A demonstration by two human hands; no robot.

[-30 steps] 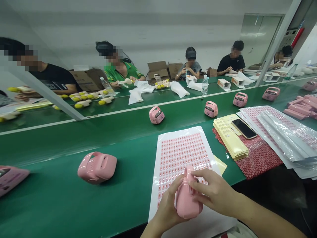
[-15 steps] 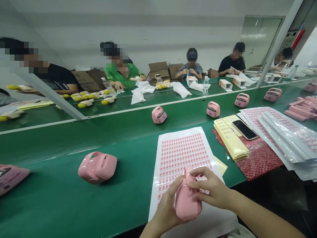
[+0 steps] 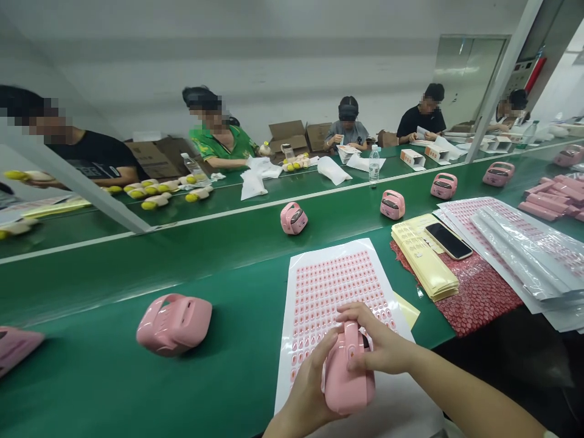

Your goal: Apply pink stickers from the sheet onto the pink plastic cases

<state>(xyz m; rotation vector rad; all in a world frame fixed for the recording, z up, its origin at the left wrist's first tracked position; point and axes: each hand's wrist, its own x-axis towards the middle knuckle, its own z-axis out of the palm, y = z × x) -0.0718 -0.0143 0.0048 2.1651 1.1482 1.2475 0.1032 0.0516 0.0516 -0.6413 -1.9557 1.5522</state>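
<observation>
A small pink plastic device with a carry handle (image 3: 347,384) is held over the near end of a sticker sheet. My left hand (image 3: 310,380) wraps around its left side. My right hand (image 3: 381,344) grips it from the right, thumb against the handle beside a small oval sticker (image 3: 351,352) and fingers over the far end. Under both hands lies the white sticker sheet (image 3: 337,277), covered in rows of small pink oval stickers. To the left, a similar pink device (image 3: 176,324) rests on the green table.
Several pink devices (image 3: 294,218) stand along the green belt (image 3: 228,240). At right are yellow sticker sheets (image 3: 422,258), a phone (image 3: 448,240), red bubble wrap (image 3: 483,292) and plastic-wrapped sheets (image 3: 529,249). Co-workers sit across the belt, behind a slanted post (image 3: 91,182).
My right thumb has moved down onto the handle by the oval sticker, and the right fingers now reach over the device's far end. The view has shifted slightly.
</observation>
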